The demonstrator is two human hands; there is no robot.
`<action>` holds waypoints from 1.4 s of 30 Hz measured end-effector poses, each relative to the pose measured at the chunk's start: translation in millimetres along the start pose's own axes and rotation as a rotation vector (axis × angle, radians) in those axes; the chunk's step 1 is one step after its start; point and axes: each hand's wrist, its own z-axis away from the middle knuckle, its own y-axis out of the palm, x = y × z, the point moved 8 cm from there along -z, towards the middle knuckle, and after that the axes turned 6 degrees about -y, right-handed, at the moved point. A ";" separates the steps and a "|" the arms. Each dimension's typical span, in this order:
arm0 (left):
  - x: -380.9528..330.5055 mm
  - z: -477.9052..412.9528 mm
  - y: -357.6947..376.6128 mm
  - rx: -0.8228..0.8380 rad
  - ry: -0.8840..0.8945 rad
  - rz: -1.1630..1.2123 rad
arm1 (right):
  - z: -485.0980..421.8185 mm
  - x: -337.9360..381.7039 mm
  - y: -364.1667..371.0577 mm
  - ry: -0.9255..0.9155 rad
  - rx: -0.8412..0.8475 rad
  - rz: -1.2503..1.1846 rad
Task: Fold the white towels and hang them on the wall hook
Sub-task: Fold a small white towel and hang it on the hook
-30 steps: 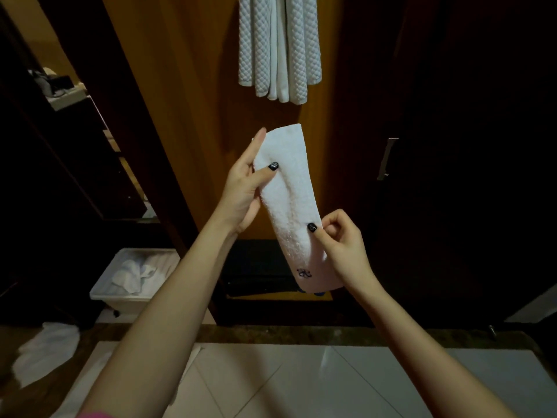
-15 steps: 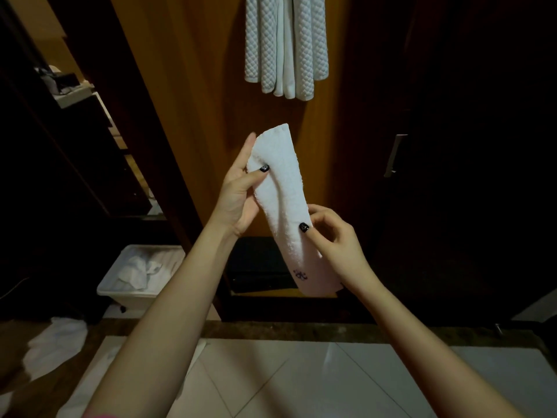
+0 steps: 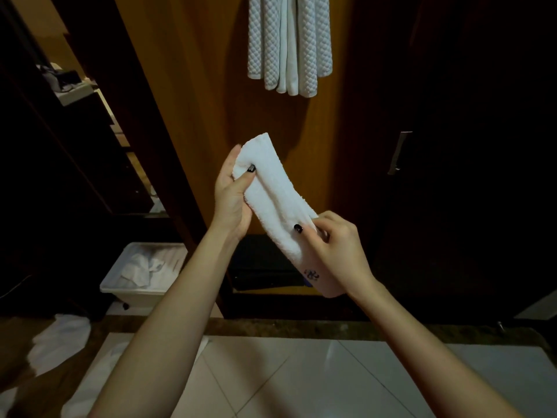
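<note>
I'm holding the folded towel (image 3: 277,200) in mid-air below the hung towels (image 3: 289,46), my left hand (image 3: 233,194) pinching its top and my right hand (image 3: 334,245) pinching lower down. My fingers (image 3: 328,220) are gripping only edges, so the fold could slip open or fall.

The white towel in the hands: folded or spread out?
Folded: the white towel is a narrow strip with a lengthwise crease, pinched near its top by the left hand and lower down by the right hand.

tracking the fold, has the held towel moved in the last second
Yes: the folded towel has tilted, its top end dropping left, away from the hanging towels.
</note>
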 end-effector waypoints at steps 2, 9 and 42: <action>-0.8 0.5 -4.2 -0.061 0.048 -0.042 | -0.6 3.6 -1.4 -0.025 -0.029 0.055; -3.0 3.4 -5.0 0.032 -0.003 0.146 | -1.2 1.8 0.4 0.016 0.105 -0.100; -10.6 12.9 15.2 0.149 0.004 -0.021 | -40.6 9.8 15.9 0.176 0.068 -0.460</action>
